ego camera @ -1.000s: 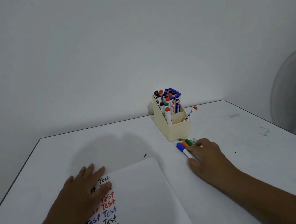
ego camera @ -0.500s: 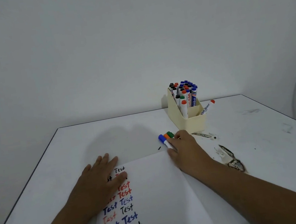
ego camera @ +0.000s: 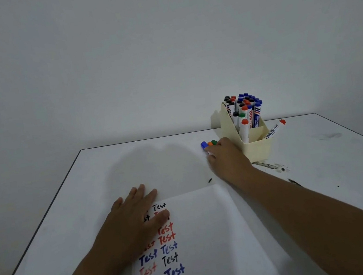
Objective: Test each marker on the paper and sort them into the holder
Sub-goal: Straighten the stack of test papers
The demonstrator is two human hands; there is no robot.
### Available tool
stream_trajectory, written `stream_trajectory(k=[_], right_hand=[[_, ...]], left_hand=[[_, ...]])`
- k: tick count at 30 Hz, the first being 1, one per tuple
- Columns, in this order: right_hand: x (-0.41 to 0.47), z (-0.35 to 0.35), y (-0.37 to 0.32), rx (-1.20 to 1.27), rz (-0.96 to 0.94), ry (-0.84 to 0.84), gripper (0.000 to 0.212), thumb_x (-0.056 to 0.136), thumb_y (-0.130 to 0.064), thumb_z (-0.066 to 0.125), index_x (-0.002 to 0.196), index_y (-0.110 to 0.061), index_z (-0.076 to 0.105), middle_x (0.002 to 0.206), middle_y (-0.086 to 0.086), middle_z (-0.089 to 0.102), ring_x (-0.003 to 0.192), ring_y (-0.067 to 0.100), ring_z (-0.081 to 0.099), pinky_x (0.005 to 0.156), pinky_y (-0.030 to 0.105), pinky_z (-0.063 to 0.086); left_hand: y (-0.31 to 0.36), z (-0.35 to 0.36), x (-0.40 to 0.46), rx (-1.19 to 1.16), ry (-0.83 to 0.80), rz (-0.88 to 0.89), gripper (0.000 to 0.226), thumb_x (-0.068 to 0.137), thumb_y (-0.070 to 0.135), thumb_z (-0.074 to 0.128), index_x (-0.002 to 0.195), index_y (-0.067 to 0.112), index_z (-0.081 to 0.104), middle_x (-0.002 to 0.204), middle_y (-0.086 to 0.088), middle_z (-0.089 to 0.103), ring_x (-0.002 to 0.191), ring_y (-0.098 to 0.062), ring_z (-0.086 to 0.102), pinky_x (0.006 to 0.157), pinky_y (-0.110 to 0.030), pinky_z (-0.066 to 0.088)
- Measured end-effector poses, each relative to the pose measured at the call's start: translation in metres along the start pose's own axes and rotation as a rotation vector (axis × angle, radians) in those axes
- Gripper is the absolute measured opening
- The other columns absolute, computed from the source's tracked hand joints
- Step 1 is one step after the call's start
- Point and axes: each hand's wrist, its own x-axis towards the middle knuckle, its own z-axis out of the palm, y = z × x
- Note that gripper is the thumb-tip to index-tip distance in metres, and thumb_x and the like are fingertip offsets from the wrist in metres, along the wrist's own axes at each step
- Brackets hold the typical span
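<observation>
On the white table: a cream holder (ego camera: 256,148) stands at the far right, already crowded with capped markers; one red-capped marker (ego camera: 274,129) leans out of its low front pocket.
Loose markers: three caps, blue (ego camera: 204,144), orange (ego camera: 210,143) and green (ego camera: 214,142), are seen side by side just left of the holder; their barrels are hidden under the right hand.
Right hand (ego camera: 226,158): laid over the three barrels with fingers bent down onto them; whether one marker is pinched or all are merely covered cannot be told.
Left hand (ego camera: 132,220): pressed flat on the paper (ego camera: 207,237), fingers straight and slightly spread, over the top rows of "Test" writing.
Step in hand: judged to be the picking of one untested marker.
How it is done well: a single barrel should be isolated with thumb and forefinger, so that the neighbours are not rolled away or knocked against the holder.
Paper: should be kept pinned by the flat hand, and blank space to the right of the written columns used.
Risk: the tightly packed holder may be tipped if it is nudged.
</observation>
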Motion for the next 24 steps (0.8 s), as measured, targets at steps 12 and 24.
stream_trajectory(k=[12,24], right_hand=[[0.005,-0.002,-0.006,-0.155,-0.110,0.060,0.021,0.095,-0.013,0.051,0.106,-0.003,0.067,0.100,0.014,0.064,0.102,0.035,0.058,0.080,0.040,0.041],[-0.146,-0.071,-0.015,0.046,-0.182,-0.340,0.070,0.096,-0.057,0.054,0.156,-0.044,0.022,0.165,-0.014,0.024,0.153,0.006,0.015,0.122,0.033,0.023]], left_hand=[[0.001,-0.004,0.001,-0.042,-0.014,0.007,0.084,0.084,0.083,0.020,0.157,0.042,0.012,0.166,0.015,-0.001,0.149,0.001,-0.007,0.122,-0.031,-0.005],[0.028,-0.025,-0.028,-0.332,0.261,-0.183,0.081,0.086,0.082,0.039,0.152,0.035,0.033,0.154,0.001,0.043,0.140,-0.019,0.043,0.113,-0.046,0.036]])
